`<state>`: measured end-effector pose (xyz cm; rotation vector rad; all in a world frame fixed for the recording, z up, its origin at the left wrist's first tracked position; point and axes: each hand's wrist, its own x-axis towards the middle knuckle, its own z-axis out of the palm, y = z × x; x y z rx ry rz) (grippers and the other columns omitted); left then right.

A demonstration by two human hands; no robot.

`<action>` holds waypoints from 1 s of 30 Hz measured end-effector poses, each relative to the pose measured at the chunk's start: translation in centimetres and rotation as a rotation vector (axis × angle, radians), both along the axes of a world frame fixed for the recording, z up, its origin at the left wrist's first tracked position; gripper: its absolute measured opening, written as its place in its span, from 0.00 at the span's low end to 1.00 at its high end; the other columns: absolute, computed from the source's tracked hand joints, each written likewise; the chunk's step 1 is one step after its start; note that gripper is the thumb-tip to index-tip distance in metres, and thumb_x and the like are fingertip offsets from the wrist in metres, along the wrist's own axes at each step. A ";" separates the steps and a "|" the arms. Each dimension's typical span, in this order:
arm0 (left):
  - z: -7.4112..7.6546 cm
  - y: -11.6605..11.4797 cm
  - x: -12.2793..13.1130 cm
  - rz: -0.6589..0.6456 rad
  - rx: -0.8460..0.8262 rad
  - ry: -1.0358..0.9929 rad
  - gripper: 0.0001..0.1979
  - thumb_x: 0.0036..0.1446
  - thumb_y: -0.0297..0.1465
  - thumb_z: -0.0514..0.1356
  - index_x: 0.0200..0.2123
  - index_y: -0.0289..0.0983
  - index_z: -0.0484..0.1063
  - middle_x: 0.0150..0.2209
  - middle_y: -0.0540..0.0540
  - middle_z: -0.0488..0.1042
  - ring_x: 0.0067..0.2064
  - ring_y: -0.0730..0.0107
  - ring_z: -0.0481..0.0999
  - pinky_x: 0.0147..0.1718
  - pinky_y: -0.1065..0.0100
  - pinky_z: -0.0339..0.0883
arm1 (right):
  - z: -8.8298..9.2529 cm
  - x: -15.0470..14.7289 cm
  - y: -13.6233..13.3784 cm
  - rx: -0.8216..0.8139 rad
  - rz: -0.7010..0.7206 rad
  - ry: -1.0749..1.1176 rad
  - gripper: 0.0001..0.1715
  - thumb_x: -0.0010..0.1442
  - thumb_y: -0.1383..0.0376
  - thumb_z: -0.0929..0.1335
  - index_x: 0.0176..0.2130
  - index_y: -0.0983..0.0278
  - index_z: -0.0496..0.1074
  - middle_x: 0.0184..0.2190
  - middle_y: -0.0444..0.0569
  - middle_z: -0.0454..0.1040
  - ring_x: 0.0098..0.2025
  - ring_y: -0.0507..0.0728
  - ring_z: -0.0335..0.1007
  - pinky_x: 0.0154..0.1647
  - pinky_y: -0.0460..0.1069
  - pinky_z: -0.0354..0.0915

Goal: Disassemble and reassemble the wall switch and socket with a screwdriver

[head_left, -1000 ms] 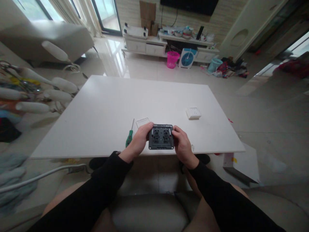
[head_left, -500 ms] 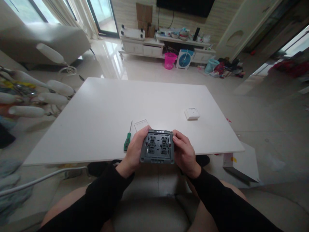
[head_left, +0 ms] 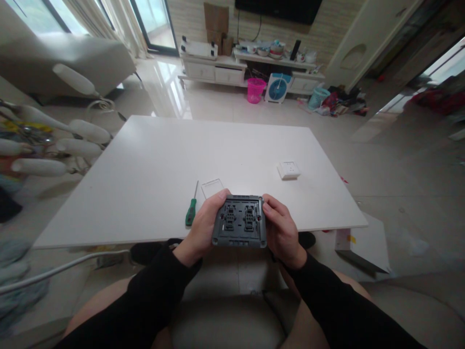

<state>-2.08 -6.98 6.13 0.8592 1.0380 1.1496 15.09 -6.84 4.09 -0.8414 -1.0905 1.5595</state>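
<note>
I hold a dark grey switch module (head_left: 240, 221) with both hands above the near edge of the white table (head_left: 152, 165). Its back side faces me, showing two inner mechanisms. My left hand (head_left: 201, 228) grips its left side, fingers wrapped over the top corner. My right hand (head_left: 281, 232) grips its right side, thumb on the face. A green-handled screwdriver (head_left: 191, 211) lies on the table just left of my left hand. A thin white cover plate (head_left: 212, 187) lies flat right behind the module.
A white wall socket (head_left: 288, 170) lies on the right part of the table. White padded rods (head_left: 54, 145) and a sofa stand at the left. A white cable (head_left: 54, 271) runs along the floor at lower left. A TV cabinet, pink basket and fan stand far behind.
The module came off the table edge toward me over the last second and now sits slightly more to the right in both hands. The view shifted a little.
</note>
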 end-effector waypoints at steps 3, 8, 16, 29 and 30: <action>-0.7 0.4 0.1 -0.053 -0.015 -0.058 0.19 0.60 0.47 0.63 0.28 0.38 0.65 0.25 0.53 0.66 0.27 0.73 0.65 0.29 0.71 0.65 | -0.2 0.3 0.3 0.010 -0.045 -0.068 0.24 0.64 0.49 0.72 0.27 0.60 0.64 0.23 0.39 0.60 0.26 0.51 0.54 0.26 0.46 0.56; -2.9 2.0 0.3 -0.074 -0.149 -0.204 0.16 0.52 0.40 0.69 0.37 0.35 0.74 0.31 0.48 0.75 0.32 0.69 0.74 0.30 0.70 0.68 | -0.9 0.5 2.1 -0.053 -0.175 -0.159 0.22 0.65 0.47 0.70 0.31 0.60 0.66 0.27 0.39 0.63 0.25 0.50 0.58 0.24 0.45 0.57; -4.3 4.5 0.2 0.091 -0.119 -0.243 0.21 0.48 0.29 0.69 0.47 0.34 0.72 0.46 0.41 0.81 0.44 0.61 0.82 0.45 0.61 0.76 | -2.6 0.8 4.5 -0.035 -0.259 -0.413 0.24 0.53 0.53 0.75 0.45 0.58 0.68 0.49 0.49 0.74 0.44 0.58 0.76 0.31 0.48 0.70; -5.9 4.3 0.8 -0.114 0.011 0.106 0.27 0.50 0.34 0.67 0.50 0.40 0.57 0.46 0.46 0.73 0.45 0.63 0.78 0.45 0.61 0.71 | -3.9 1.7 5.9 0.342 -0.016 -0.712 0.39 0.49 0.58 0.81 0.57 0.62 0.73 0.55 0.56 0.76 0.55 0.62 0.74 0.53 0.59 0.73; -6.0 4.3 0.8 -0.122 0.034 0.164 0.27 0.50 0.34 0.66 0.50 0.40 0.57 0.47 0.46 0.72 0.46 0.63 0.77 0.45 0.61 0.70 | -4.1 1.7 5.9 0.353 -0.011 -0.734 0.40 0.49 0.58 0.81 0.58 0.63 0.73 0.55 0.56 0.76 0.55 0.62 0.74 0.52 0.59 0.73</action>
